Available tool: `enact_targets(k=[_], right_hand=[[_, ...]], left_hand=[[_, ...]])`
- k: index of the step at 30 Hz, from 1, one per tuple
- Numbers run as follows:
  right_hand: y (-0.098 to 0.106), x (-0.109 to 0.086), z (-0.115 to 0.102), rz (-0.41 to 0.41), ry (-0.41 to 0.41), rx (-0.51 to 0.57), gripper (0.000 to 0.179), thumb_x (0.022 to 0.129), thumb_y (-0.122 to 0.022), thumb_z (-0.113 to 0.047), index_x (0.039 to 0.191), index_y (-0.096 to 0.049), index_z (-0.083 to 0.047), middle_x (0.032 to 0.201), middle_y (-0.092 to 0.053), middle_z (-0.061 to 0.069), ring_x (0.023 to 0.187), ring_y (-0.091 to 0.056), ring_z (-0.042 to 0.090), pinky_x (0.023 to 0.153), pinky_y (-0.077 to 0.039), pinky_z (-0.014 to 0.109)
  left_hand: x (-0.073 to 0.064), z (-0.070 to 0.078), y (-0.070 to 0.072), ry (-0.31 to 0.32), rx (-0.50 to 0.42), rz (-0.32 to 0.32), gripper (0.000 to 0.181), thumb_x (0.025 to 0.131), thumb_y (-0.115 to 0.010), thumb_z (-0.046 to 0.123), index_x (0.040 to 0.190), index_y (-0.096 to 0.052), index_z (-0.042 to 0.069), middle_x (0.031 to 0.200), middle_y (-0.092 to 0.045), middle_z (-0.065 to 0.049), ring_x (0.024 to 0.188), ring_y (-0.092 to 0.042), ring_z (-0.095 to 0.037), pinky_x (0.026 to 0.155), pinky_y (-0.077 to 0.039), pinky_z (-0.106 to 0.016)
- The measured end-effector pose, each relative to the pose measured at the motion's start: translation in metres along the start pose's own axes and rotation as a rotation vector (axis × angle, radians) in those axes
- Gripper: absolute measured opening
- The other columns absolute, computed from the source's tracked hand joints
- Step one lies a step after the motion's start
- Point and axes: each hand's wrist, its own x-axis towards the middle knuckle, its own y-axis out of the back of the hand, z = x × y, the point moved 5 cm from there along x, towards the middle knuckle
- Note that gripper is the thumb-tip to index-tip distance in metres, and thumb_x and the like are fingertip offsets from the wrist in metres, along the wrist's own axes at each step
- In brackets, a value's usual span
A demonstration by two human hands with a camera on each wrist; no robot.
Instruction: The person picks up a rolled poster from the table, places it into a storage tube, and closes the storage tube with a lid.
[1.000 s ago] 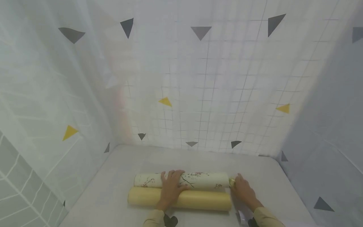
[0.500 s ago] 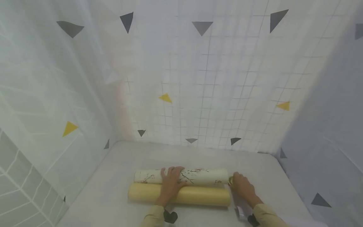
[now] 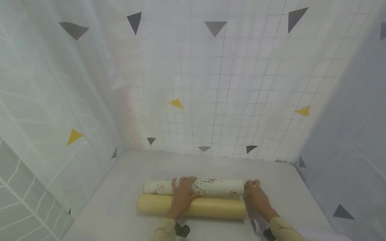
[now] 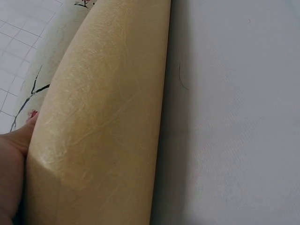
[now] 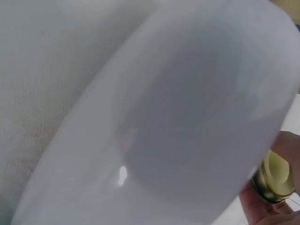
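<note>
In the head view a cream roll (image 3: pixel 223 187) printed with blossom branches lies across the table, just behind a plain yellow roll (image 3: pixel 217 208). My left hand (image 3: pixel 182 194) holds the cream roll, fingers over its far side and thumb on the near side; its wrist crosses the yellow roll. In the left wrist view the yellow roll (image 4: pixel 103 112) fills the middle, with part of the left thumb (image 4: pixel 18 138) beside it. At the cream roll's right end my right hand (image 3: pixel 258 201) holds a small round gold-coloured object (image 5: pixel 274 178) with a ring-like rim. Fingers partly cover it.
A translucent plastic piece (image 5: pixel 187 117) blocks much of the right wrist view. Dark heart shapes (image 3: pixel 182 230) show near the cuffs. Behind the white table (image 3: pixel 135 167) hang pale sheets (image 3: pixel 196 83) with grey and yellow triangles.
The gold-coloured object has turned a little in the right hand at the cream roll's end, and the right fingers have shifted. The left hand and both rolls look the same; the head view has tilted slightly.
</note>
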Motion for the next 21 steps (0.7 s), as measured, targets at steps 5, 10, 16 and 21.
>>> enact_targets(k=[5,10,16,21], right_hand=[[0.002,-0.001,-0.004,0.060,0.081,-0.022,0.026,0.084,-0.070,0.006,0.107,-0.058,0.003,0.112,-0.059,0.025,0.083,-0.067,0.031,0.069,-0.062,0.045],[-0.005,0.002,0.002,-0.076,-0.038,0.008,0.013,0.093,-0.059,-0.001,0.101,-0.050,0.002,0.084,-0.059,0.012,0.070,-0.056,0.021,0.057,-0.051,0.035],[-0.009,0.000,0.008,-0.111,-0.114,0.046,0.017,0.096,-0.053,-0.005,0.105,-0.040,0.000,0.070,-0.051,0.006,0.057,-0.045,0.018,0.047,-0.037,0.029],[-0.006,0.002,0.005,-0.127,-0.149,0.061,0.034,0.104,-0.048,-0.017,0.129,-0.038,0.005,0.070,-0.058,0.007,0.055,-0.049,0.017,0.047,-0.040,0.029]], left_hand=[[0.000,0.004,0.004,0.005,0.011,-0.002,0.068,0.081,-0.078,0.052,0.139,-0.057,0.023,0.137,-0.066,0.003,0.129,-0.054,-0.023,0.123,-0.015,-0.069],[0.000,0.005,0.005,0.012,0.002,-0.011,0.068,0.081,-0.078,0.052,0.139,-0.058,0.022,0.138,-0.067,0.003,0.130,-0.054,-0.025,0.123,-0.014,-0.069],[-0.001,0.005,0.006,-0.003,0.001,-0.011,0.068,0.082,-0.078,0.052,0.139,-0.058,0.021,0.139,-0.066,0.003,0.131,-0.054,-0.026,0.122,-0.015,-0.071],[-0.001,0.006,0.006,-0.007,0.002,-0.004,0.068,0.081,-0.079,0.050,0.139,-0.059,0.021,0.137,-0.067,0.002,0.130,-0.054,-0.026,0.121,-0.016,-0.072]])
